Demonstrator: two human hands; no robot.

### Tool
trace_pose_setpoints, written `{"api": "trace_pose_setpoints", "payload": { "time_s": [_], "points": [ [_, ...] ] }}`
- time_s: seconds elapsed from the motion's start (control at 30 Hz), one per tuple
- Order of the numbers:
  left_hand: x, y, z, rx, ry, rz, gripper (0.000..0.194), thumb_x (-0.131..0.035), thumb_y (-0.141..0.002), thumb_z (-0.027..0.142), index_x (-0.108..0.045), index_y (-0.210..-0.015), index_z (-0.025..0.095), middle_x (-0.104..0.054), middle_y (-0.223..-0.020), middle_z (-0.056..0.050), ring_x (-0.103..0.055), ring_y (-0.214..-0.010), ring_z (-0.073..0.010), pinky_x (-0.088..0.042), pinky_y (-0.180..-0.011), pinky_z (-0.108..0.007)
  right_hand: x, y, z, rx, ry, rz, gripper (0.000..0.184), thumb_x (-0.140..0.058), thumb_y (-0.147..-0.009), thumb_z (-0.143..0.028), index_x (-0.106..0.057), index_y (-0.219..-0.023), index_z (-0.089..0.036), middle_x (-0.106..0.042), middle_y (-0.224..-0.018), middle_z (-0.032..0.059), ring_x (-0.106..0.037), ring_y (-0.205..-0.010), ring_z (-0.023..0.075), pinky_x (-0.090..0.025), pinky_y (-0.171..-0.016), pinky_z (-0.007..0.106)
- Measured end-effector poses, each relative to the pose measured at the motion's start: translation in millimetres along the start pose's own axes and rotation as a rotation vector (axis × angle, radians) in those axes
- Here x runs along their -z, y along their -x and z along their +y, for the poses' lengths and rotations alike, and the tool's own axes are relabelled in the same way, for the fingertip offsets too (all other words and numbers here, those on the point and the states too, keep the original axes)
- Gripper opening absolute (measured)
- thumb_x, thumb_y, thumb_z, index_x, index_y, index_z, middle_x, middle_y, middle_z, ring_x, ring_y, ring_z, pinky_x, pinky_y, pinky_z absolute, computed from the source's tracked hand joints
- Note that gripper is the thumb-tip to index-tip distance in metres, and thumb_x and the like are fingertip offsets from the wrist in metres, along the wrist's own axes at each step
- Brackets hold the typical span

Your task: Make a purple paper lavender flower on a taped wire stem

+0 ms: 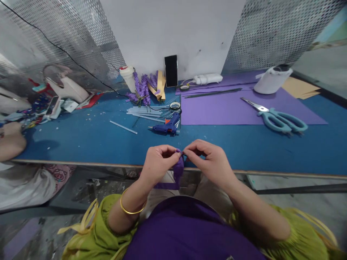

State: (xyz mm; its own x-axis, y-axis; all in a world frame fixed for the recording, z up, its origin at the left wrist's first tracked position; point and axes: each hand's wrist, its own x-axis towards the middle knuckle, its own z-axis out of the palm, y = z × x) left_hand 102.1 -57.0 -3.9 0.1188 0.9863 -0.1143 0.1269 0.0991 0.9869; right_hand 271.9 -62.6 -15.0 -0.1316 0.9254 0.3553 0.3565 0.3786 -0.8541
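Observation:
My left hand (159, 162) pinches the top of a purple strip (178, 171), which looks like crepe paper, between thumb and forefinger. The strip hangs below the fingers past the table's front edge, and its lower end trails to the left. Close against it, my right hand (210, 157) is closed in a pinch on a thin, dark, stem-like piece at the strip's top. Most of that piece is hidden by the fingertips. Beyond my hands lies a blue glue gun (166, 126), its nozzle toward the left.
Clear glue sticks (146, 111), tape (175, 105) and purple flower sprigs (142, 88) lie behind the glue gun. An upright phone (171, 71) leans on the back board. Rightward are purple sheets (217, 112), dark stems (214, 93) and blue-handled scissors (279, 119). Another person's arm (12, 141) rests at far left.

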Motion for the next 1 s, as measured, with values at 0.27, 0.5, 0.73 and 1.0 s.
{"api": "trace_pose_setpoints", "payload": {
  "time_s": [0.27,0.5,0.73,1.0],
  "points": [
    [6.5,5.1,11.8,-0.152,-0.2,-0.058,0.014,-0.07,-0.075,0.027,-0.076,-0.077,0.015,-0.073,-0.071,-0.003,-0.062,-0.062,-0.0133,-0.048,-0.06,-0.022,10.5,-9.7,-6.1,-0.363,-0.374,-0.201,0.016,-0.071,-0.075,-0.032,-0.069,-0.073,-0.016,-0.064,-0.063,-0.0006,-0.059,-0.058,0.0112,-0.047,-0.056,0.025],
    [10.7,7.8,22.4,-0.219,-0.315,-0.073,0.011,-0.069,-0.077,0.025,-0.078,-0.077,0.018,-0.073,-0.067,-0.002,-0.063,-0.062,-0.0148,-0.048,-0.056,-0.021,14.3,-11.1,-8.8,-0.447,-0.448,-0.28,0.012,-0.073,-0.074,-0.028,-0.07,-0.072,-0.016,-0.064,-0.059,-0.002,-0.057,-0.056,0.0093,-0.045,-0.058,0.023],
    [12.8,5.6,23.0,-0.176,-0.245,-0.103,0.01,-0.07,-0.077,0.024,-0.077,-0.078,0.017,-0.073,-0.068,-0.002,-0.064,-0.064,-0.0146,-0.051,-0.06,-0.022,7.1,-9.7,-9.0,-0.533,-0.649,-0.251,0.017,-0.078,-0.067,-0.028,-0.068,-0.067,-0.015,-0.059,-0.056,-0.0036,-0.052,-0.051,0.007,-0.042,-0.053,0.022],
    [11.2,1.2,2.4,-0.059,0.105,-0.131,0.017,-0.076,-0.075,0.032,-0.077,-0.081,0.016,-0.075,-0.075,-0.004,-0.066,-0.066,-0.0136,-0.053,-0.064,-0.022,1.6,-5.6,-11.1,-0.463,-0.641,-0.084,0.021,-0.08,-0.065,-0.032,-0.067,-0.067,-0.016,-0.06,-0.06,-0.0018,-0.052,-0.054,0.0086,-0.044,-0.054,0.024]
  ]
}}
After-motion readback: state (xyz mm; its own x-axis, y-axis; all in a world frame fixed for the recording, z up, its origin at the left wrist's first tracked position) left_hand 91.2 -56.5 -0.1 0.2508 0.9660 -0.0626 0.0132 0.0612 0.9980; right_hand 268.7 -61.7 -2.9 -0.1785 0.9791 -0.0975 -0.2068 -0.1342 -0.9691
